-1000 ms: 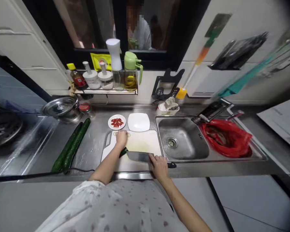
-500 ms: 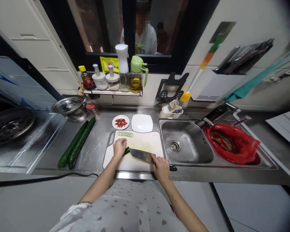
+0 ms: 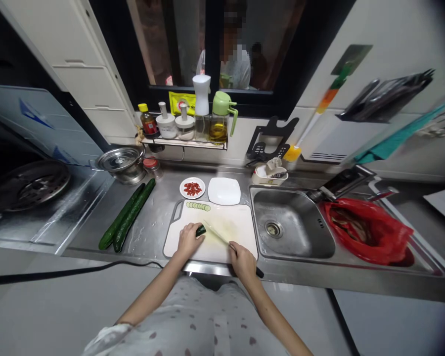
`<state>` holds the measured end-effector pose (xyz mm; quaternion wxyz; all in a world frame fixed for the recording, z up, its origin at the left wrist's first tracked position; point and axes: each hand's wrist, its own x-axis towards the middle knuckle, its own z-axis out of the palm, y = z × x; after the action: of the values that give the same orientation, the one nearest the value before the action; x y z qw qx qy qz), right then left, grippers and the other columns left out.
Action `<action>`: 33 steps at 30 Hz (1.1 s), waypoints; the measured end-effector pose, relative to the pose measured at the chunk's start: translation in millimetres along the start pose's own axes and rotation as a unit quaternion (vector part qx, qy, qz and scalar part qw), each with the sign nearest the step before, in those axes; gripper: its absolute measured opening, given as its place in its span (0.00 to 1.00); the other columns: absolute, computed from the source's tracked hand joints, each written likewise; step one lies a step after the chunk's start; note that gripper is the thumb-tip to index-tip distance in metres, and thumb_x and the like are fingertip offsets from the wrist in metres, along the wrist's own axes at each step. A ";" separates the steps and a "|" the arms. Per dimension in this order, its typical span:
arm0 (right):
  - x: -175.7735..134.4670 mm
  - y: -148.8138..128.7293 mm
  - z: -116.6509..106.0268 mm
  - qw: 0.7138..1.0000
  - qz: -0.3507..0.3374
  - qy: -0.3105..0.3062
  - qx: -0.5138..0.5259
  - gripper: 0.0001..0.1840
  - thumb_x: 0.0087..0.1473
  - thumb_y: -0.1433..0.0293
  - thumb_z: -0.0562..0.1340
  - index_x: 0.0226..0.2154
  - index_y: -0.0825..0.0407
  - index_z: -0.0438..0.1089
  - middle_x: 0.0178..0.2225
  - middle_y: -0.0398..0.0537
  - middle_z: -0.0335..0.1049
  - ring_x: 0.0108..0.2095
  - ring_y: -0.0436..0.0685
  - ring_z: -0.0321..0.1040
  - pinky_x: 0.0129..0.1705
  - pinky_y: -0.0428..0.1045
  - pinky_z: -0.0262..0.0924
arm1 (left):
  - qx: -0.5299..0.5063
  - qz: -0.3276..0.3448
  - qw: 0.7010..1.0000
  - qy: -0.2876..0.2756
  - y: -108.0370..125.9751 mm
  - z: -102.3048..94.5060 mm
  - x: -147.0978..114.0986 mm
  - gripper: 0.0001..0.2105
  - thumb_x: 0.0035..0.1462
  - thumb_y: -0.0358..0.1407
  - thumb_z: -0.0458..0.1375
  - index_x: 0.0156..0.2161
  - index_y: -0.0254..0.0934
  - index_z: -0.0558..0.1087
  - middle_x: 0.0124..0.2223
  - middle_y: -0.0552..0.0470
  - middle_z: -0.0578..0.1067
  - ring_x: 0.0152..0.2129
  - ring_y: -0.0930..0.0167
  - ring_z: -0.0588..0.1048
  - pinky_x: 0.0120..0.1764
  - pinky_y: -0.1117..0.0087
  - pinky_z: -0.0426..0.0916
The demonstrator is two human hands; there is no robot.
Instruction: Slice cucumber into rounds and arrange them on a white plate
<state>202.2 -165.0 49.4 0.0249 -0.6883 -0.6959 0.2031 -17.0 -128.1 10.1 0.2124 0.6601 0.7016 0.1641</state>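
Observation:
A piece of cucumber (image 3: 200,230) lies on the white cutting board (image 3: 222,252), and my left hand (image 3: 188,239) is closed around it, hiding most of it. My right hand (image 3: 244,259) grips a kitchen knife (image 3: 218,232) by its dark handle. The blade is edge-on to my view, its tip just right of the cucumber piece. Along the back of the board lies a row of thin cucumber slices (image 3: 198,206), overlapping. Whether the blade touches the cucumber piece I cannot make out.
Behind the board stand a small plate of chopped red pieces (image 3: 192,189) and a white plate (image 3: 224,191). Two whole cucumbers (image 3: 128,217) lie to the left, near a steel pot (image 3: 122,163). Right are the sink (image 3: 292,222) and a red bag (image 3: 371,232).
The blade has turned from showing its broad side to edge-on. My left hand has shifted its hold on the cucumber piece. The whole view has swung slightly.

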 end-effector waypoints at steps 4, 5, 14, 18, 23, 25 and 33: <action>5.2 -3.0 -2.2 0.999 0.028 -0.035 -0.020 0.20 0.63 0.60 0.46 0.48 0.44 0.68 0.40 0.47 0.75 0.40 0.55 0.69 0.36 0.46 0.52 | 0.010 -0.005 1.000 -0.016 2.2 -2.1 2.9 0.21 0.51 0.35 0.58 0.52 0.44 0.69 0.46 0.49 0.72 0.46 0.65 0.68 0.50 0.65 0.58; 6.9 -3.6 -3.0 0.998 0.034 -0.044 -0.031 0.20 0.63 0.60 0.46 0.48 0.45 0.68 0.38 0.48 0.75 0.39 0.55 0.70 0.36 0.46 0.52 | 0.009 -0.005 1.000 -0.018 2.4 -2.4 3.8 0.20 0.51 0.34 0.57 0.51 0.44 0.69 0.45 0.49 0.72 0.46 0.65 0.68 0.50 0.65 0.58; 17.1 -6.8 -4.9 0.995 0.050 -0.055 -0.072 0.21 0.63 0.61 0.45 0.47 0.49 0.67 0.37 0.52 0.75 0.38 0.56 0.71 0.36 0.47 0.54 | -0.049 -0.043 0.998 0.018 -6.7 -7.6 13.5 0.19 0.48 0.32 0.58 0.48 0.43 0.72 0.44 0.50 0.74 0.44 0.66 0.70 0.49 0.67 0.60; 19.1 -6.8 -4.6 0.995 0.045 -0.054 -0.072 0.22 0.63 0.61 0.44 0.46 0.51 0.67 0.36 0.54 0.74 0.38 0.57 0.71 0.36 0.47 0.55 | -0.088 -0.099 0.988 0.084 -24.9 -20.6 26.8 0.20 0.47 0.34 0.60 0.48 0.41 0.72 0.44 0.49 0.74 0.40 0.68 0.72 0.45 0.69 0.63; 21.9 -4.8 -3.0 0.994 0.054 -0.058 -0.073 0.21 0.63 0.61 0.45 0.45 0.51 0.68 0.37 0.55 0.74 0.38 0.56 0.71 0.36 0.47 0.55 | -0.085 -0.197 0.965 0.148 -53.5 -37.6 50.4 0.19 0.47 0.37 0.61 0.48 0.42 0.72 0.41 0.50 0.75 0.37 0.68 0.73 0.42 0.70 0.64; 22.9 -3.3 -2.2 0.994 0.056 -0.059 -0.070 0.22 0.62 0.60 0.44 0.45 0.51 0.68 0.37 0.54 0.74 0.38 0.56 0.71 0.36 0.47 0.55 | -0.087 -0.223 0.958 0.158 -62.0 -41.6 59.0 0.19 0.47 0.38 0.61 0.47 0.43 0.72 0.41 0.50 0.75 0.37 0.68 0.73 0.41 0.70 0.64; 24.7 -1.4 -0.2 0.994 0.061 -0.057 -0.063 0.22 0.62 0.60 0.45 0.47 0.51 0.67 0.36 0.54 0.74 0.38 0.57 0.71 0.35 0.47 0.55 | -0.081 -0.265 0.948 0.155 -72.1 -40.7 86.8 0.19 0.47 0.38 0.61 0.47 0.42 0.73 0.41 0.50 0.77 0.37 0.68 0.74 0.39 0.71 0.64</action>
<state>199.6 -141.0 44.1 -0.0709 -0.7173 -0.6641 0.1985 -103.0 -45.0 1.0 0.1901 0.3973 0.8598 0.2585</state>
